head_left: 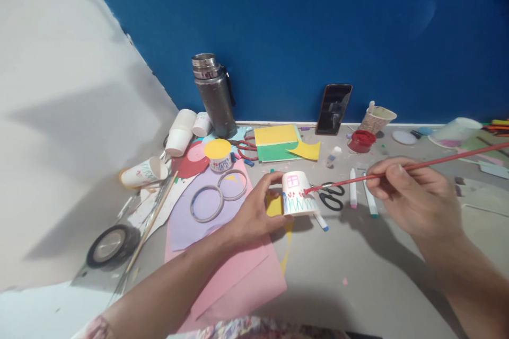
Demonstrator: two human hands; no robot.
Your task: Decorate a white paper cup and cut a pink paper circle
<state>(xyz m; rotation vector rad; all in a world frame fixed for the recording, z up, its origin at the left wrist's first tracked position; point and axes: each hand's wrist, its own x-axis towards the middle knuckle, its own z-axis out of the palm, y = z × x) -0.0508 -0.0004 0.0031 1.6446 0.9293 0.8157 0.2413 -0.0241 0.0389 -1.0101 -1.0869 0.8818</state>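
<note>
My left hand point(254, 211) holds a small white paper cup point(297, 194) upside down, just above the grey table. The cup bears a pink window and green and blue scribbles. My right hand point(413, 196) pinches a long red paintbrush point(417, 165). Its tip touches the right side of the cup, where there are small red marks. Black scissors point(332, 197) lie right behind the brush tip. White markers point(353, 195) lie between the cup and my right hand.
Pink, purple and yellow paper sheets point(222, 254) lie under my left arm, with two tape rings point(207, 203). A steel flask point(214, 95), a phone point(333, 108), a red paint pot point(361, 141), several paper cups point(181, 132) and a black tape roll point(109, 244) stand around.
</note>
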